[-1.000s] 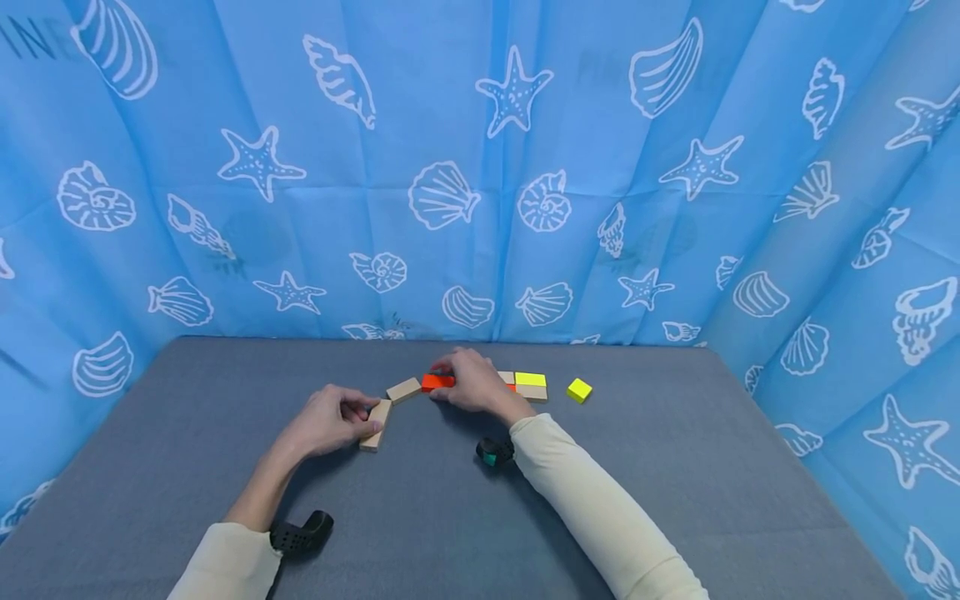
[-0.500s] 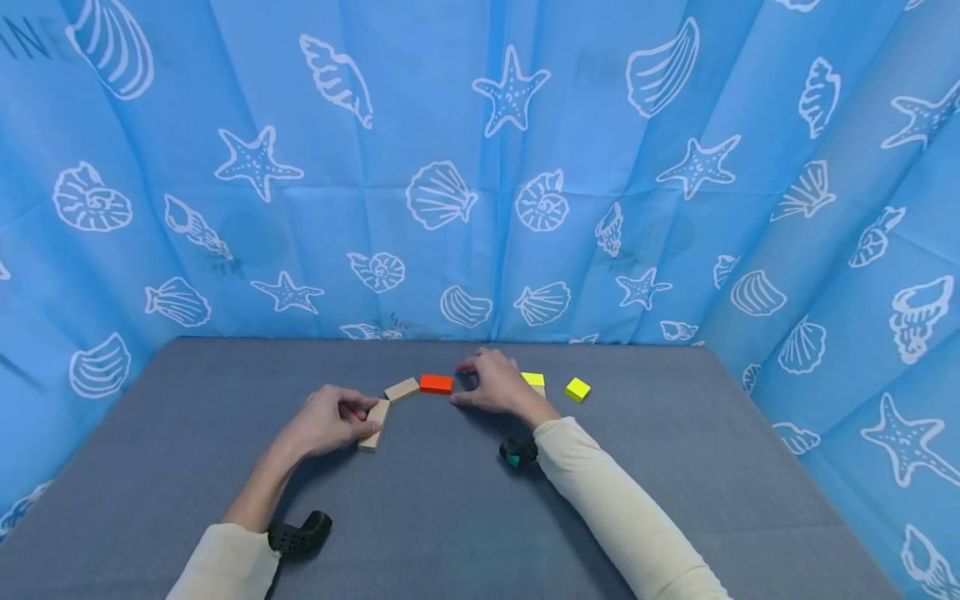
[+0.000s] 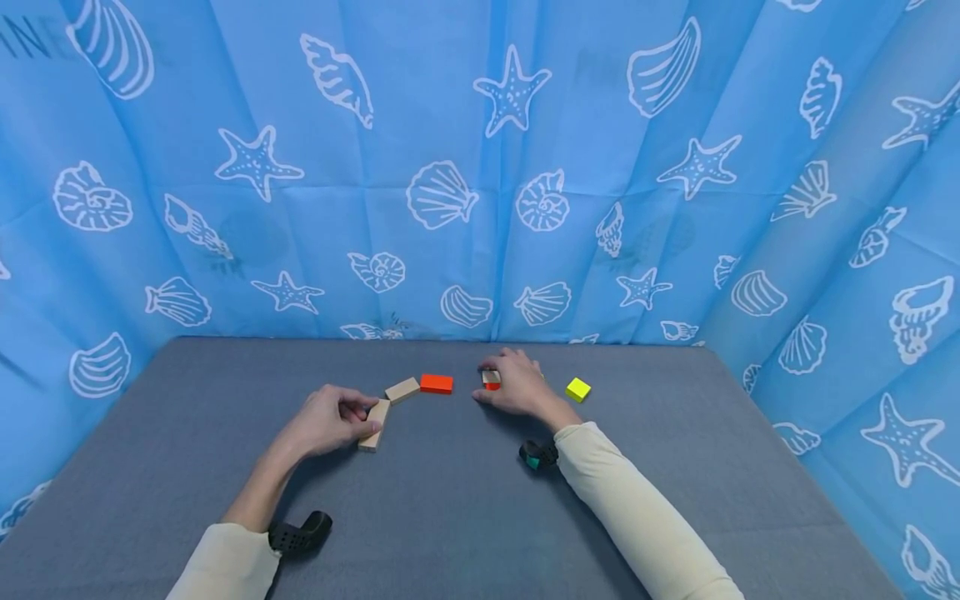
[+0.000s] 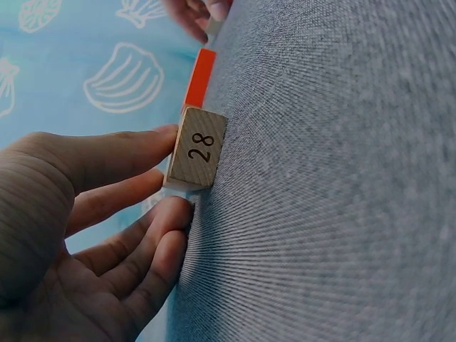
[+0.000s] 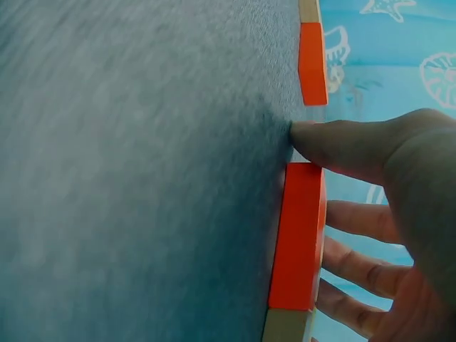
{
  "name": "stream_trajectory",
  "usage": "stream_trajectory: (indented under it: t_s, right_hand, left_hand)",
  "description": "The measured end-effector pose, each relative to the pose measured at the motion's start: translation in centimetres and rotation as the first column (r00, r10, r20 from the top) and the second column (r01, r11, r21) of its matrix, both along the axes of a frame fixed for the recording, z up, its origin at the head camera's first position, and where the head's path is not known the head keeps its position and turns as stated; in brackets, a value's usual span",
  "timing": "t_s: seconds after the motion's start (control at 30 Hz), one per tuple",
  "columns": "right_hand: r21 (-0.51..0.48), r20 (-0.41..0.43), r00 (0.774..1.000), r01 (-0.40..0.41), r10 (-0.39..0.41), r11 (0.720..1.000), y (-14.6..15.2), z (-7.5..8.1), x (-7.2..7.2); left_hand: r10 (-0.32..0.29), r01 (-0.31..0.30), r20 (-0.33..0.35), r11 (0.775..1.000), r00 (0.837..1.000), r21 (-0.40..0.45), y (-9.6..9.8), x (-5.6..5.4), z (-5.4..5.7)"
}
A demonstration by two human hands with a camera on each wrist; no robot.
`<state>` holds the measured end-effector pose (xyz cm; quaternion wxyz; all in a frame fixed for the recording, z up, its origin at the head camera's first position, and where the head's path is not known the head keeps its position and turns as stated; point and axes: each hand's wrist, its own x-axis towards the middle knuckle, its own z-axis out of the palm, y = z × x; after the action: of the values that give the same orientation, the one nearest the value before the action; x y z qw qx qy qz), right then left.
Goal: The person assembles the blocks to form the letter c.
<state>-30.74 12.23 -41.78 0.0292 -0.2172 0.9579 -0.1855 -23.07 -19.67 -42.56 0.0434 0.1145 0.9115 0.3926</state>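
Observation:
My left hand (image 3: 330, 421) pinches a plain wooden block (image 3: 375, 427) lying on the table; its end (image 4: 198, 146) carries the number 28 in the left wrist view. Just beyond lies a second wooden block (image 3: 402, 389), and to its right an orange block (image 3: 437, 383). Farther right, my right hand (image 3: 517, 385) reaches over a short row of blocks, thumb in front and fingers behind. Between them a wooden top (image 3: 491, 377) and an orange face show. The right wrist view has the orange face (image 5: 296, 235) adjoining a wooden one (image 5: 285, 324); the hand covers the row's right part from above.
Right of the right hand a yellow block (image 3: 578, 389) lies alone on the grey cloth-covered table (image 3: 450, 517). A blue curtain (image 3: 450, 108) with white shells and starfish hangs behind the table's far edge and along the right side.
My right hand has left the orange block and moved right to the short row, covering its yellow-topped end. The left hand has stayed at its wooden block.

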Motion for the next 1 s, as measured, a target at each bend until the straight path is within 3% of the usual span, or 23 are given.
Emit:
stream_trajectory:
  t_s: [0.37,0.73,1.0]
  right_hand:
    - [0.020,-0.001,0.998,0.065,-0.065,0.998,1.0,-0.1,0.0]
    - [-0.001,-0.080,0.997,-0.015,0.014,1.000,-0.3,-0.6,0.7]
    - [-0.006,-0.078,0.995,-0.061,0.060,0.998,-1.2,-0.6,1.3]
  left_hand:
    - [0.017,-0.017,0.014,1.000,1.000,-0.007,0.1,-0.1,-0.1]
    - [-0.001,0.001,0.008,1.000,1.000,0.006,0.1,0.1,0.1]
    - [0.004,-0.004,0.009,1.000,1.000,0.005,0.0,0.0,0.1]
